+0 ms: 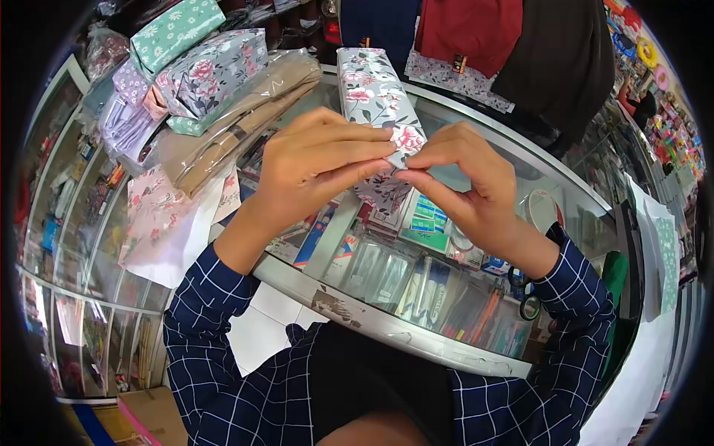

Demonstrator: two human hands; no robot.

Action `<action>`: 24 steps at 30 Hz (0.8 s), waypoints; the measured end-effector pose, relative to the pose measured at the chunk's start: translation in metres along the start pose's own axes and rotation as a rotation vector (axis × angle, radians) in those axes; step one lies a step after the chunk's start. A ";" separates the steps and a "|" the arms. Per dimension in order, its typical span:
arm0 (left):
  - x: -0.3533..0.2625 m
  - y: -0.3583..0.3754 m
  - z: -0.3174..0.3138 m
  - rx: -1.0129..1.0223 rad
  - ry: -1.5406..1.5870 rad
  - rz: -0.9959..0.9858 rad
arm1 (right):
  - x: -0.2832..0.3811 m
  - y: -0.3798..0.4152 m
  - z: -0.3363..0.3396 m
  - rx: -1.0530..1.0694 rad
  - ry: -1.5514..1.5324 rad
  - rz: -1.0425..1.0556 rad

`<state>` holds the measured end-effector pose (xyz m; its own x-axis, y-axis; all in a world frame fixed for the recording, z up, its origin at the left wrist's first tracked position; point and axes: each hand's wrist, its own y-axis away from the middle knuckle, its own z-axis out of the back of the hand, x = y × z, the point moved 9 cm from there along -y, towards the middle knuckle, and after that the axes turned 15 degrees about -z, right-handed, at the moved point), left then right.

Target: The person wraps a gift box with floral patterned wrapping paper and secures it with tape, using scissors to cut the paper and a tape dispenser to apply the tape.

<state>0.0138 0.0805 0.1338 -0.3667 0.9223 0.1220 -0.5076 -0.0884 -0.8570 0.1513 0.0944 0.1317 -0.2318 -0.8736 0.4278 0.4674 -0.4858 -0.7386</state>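
A long box (375, 93) wrapped in grey paper with pink flowers lies on the glass counter, its near end toward me. At that end, my left hand (316, 152) pinches the folded wrapping paper between thumb and fingertips. Opposite it, my right hand (472, 178) holds the same paper corner between thumb and index finger. The fingertips of both hands almost meet at the folded edge. The floral pattern reflects in the glass (383, 193) just below the box.
Wrapped parcels (212, 70) and a plastic-bagged brown garment (245, 111) are piled at left, beside pink floral paper (160, 215). Folded red cloth (468, 33) and dark cloth (558, 67) lie behind. A tape roll (529, 307) is at right; stationery shows under the glass.
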 end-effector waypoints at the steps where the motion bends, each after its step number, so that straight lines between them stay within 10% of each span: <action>1: 0.001 0.000 0.001 -0.018 0.000 0.004 | -0.002 0.001 0.000 -0.004 -0.014 -0.011; 24: 0.002 -0.001 0.007 -0.085 0.004 0.089 | -0.037 0.014 -0.017 -0.114 -0.612 -0.555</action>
<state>0.0079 0.0796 0.1384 -0.4043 0.9137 0.0418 -0.4051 -0.1379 -0.9038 0.1516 0.1192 0.0964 0.1165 -0.3525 0.9285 0.3248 -0.8699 -0.3710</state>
